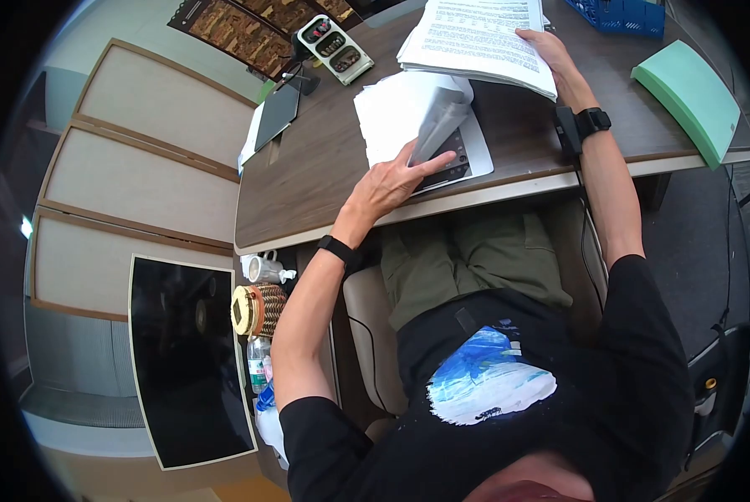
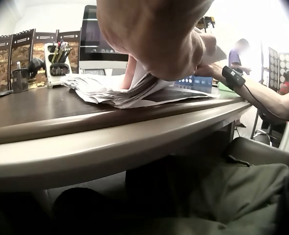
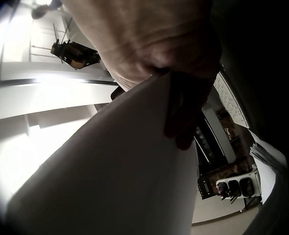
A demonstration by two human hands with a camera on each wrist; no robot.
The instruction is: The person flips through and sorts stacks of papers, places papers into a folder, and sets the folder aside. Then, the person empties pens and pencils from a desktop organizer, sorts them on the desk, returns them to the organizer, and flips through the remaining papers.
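My right hand (image 1: 552, 60) grips the right edge of a thick stack of printed sheets (image 1: 479, 38), raised over the desk. In the right wrist view its fingers (image 3: 183, 129) curl behind the large pale sheet (image 3: 105, 166). Near the desk's front edge, my left hand (image 1: 385, 184) holds a second pile of papers (image 1: 385, 117) by its near side, thumb spread to the right. Some of these sheets curl upward and blur beside the fingers. Under them lies a sheet with a dark printed area (image 1: 457, 159). The left wrist view shows the pile's fanned, uneven edges (image 2: 103, 90).
A white organizer with pens (image 1: 335, 50) stands at the desk's back left, near a dark folder (image 1: 276, 115). On the right are a green box-like object (image 1: 691, 100) and a blue basket (image 1: 622, 17). A mug (image 1: 266, 269) and bottle (image 1: 258, 360) stand left of the person.
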